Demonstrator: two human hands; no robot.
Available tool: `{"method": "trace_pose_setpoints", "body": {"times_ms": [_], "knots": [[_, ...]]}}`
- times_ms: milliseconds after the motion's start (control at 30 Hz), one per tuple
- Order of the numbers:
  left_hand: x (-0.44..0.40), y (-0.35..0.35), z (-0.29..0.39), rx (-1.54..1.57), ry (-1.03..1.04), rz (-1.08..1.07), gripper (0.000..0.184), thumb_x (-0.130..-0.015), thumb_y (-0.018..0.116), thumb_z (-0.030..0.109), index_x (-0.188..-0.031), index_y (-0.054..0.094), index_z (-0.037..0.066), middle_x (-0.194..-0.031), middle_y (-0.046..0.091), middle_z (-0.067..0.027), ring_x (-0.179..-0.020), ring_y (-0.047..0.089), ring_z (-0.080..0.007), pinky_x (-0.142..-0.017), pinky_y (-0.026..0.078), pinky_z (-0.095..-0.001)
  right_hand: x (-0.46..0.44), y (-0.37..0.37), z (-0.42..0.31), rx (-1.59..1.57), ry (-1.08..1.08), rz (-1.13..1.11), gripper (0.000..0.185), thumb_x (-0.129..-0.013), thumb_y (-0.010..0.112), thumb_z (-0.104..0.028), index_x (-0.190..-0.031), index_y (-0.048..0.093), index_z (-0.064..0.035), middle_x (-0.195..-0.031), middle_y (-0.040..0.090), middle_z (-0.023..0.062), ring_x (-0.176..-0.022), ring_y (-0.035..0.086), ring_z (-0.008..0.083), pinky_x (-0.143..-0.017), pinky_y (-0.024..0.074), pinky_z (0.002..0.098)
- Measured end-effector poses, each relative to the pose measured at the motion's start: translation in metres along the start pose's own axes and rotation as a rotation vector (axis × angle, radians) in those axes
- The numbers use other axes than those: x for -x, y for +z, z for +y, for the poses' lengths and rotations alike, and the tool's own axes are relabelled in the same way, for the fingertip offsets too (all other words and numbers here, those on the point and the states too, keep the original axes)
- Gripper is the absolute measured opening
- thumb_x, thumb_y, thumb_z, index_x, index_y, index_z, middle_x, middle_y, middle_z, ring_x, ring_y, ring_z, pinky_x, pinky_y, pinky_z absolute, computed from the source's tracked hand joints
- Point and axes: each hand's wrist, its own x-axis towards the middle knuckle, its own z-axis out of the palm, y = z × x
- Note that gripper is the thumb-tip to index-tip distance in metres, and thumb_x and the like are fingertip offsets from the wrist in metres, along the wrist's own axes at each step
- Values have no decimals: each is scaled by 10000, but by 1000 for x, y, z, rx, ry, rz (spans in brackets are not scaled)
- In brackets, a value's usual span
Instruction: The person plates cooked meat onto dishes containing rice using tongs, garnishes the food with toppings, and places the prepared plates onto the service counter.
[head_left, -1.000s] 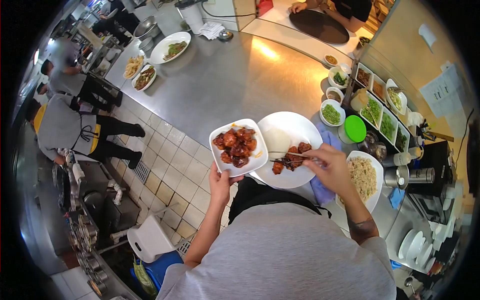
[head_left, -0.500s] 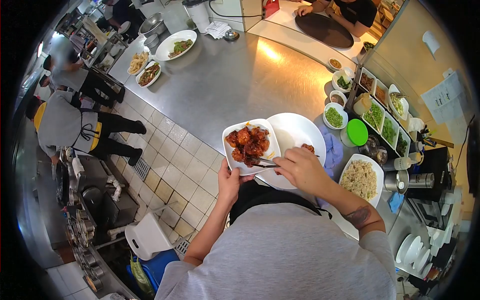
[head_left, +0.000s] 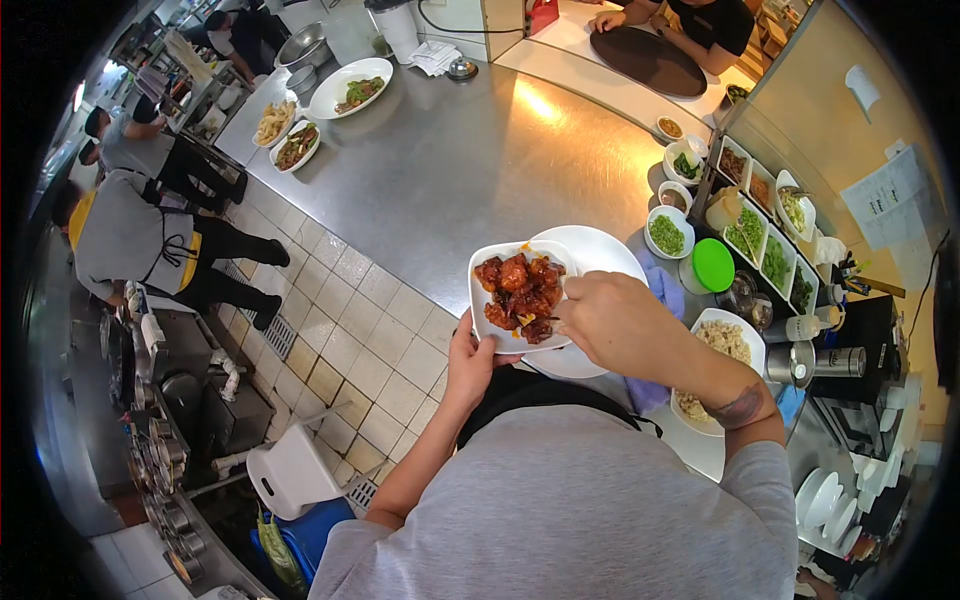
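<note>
My left hand (head_left: 468, 368) grips the near left edge of a white square dish (head_left: 488, 335), with the thumb at its rim. Glazed reddish-brown fried pieces (head_left: 520, 290) are heaped in the dish, with a few orange shreds among them. Over the dish's right side my right hand (head_left: 605, 315) is closed around tongs; the hand hides most of them. A large white round plate (head_left: 615, 255) lies on the counter, partly under the dish and my right hand. What is on the plate's near part is hidden.
A bowl of fried rice (head_left: 725, 345) stands under my right forearm. A purple cloth (head_left: 665, 290), a green-lidded tub (head_left: 713, 265) and chopped scallions (head_left: 666, 234) sit at the right. Filled dishes (head_left: 350, 90) stand at the counter's far left. Co-workers (head_left: 145, 235) stand left; another person is beyond the pass.
The dish has moved slightly right and away from me in my left hand. My right hand has shifted up and left to the dish's right side, covering the tongs. Co-workers have shifted slightly.
</note>
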Motion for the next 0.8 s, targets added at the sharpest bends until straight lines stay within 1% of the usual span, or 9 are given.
{"method": "trace_pose_setpoints", "body": {"times_ms": [33,133,233,367,467,567,667,767,800], "knots": [[0,3,0,-16,8,-10,427,-846,330,-43,-1271,328,-8,-1081,550,-173,-825,641,-284,-639,593,-315,-3,1,2,10,28,-15,142,-702,627,-139,-666,622,-1,-712,589,163,-677,604,300,-621,483,409],[1,9,-6,-21,-41,-59,441,-858,335,-38,-1296,309,1,-1098,541,-169,-842,637,-285,-651,593,-317,-20,0,12,1,182,-257,146,-711,634,-166,-718,652,-22,-719,596,150,-690,598,325,-635,471,422],[6,16,-10,-16,-41,-88,433,-869,341,-28,-1299,309,3,-1120,531,-170,-858,634,-287,-658,592,-320,-30,-7,24,-42,235,-338,160,-692,645,-180,-750,672,-33,-720,611,162,-693,607,329,-628,478,420],[3,14,-15,53,-90,-84,424,-870,337,-23,-1293,316,-1,-1123,528,-184,-857,635,-293,-655,592,-327,-17,-7,31,-83,207,-249,175,-691,663,-209,-749,674,-45,-721,614,155,-688,597,326,-632,474,402],[0,7,-15,34,-91,-63,421,-861,329,-21,-1281,319,-7,-1108,535,-196,-833,641,-294,-650,592,-329,4,-21,38,-97,123,81,171,-706,667,-203,-747,668,-36,-710,603,138,-658,585,310,-612,463,379],[-3,0,-18,60,-84,-19,411,-854,326,-16,-1265,325,-15,-1089,542,-202,-813,645,-297,-650,592,-327,22,-35,35,-205,355,145,166,-731,654,-200,-774,673,-40,-708,595,134,-684,583,308,-618,456,384],[-4,-1,-17,67,-54,11,405,-851,328,-14,-1256,326,-21,-1088,539,-205,-816,645,-303,-654,592,-325,40,-12,30,-273,494,211,153,-744,659,-183,-791,667,-38,-689,576,119,-670,577,297,-602,447,377],[-6,0,-12,73,-64,30,405,-847,324,-17,-1252,330,-21,-1091,536,-204,-817,644,-305,-658,593,-322,50,19,14,-366,491,330,151,-746,667,-164,-819,659,-32,-698,567,114,-654,571,293,-596,446,373],[-6,0,-11,63,-56,21,406,-845,324,-19,-1251,331,-21,-1094,534,-204,-819,643,-308,-659,593,-323,51,33,13,-350,475,388,152,-740,672,-145,-832,648,-26,-707,561,116,-663,571,294,-601,449,373]]}}
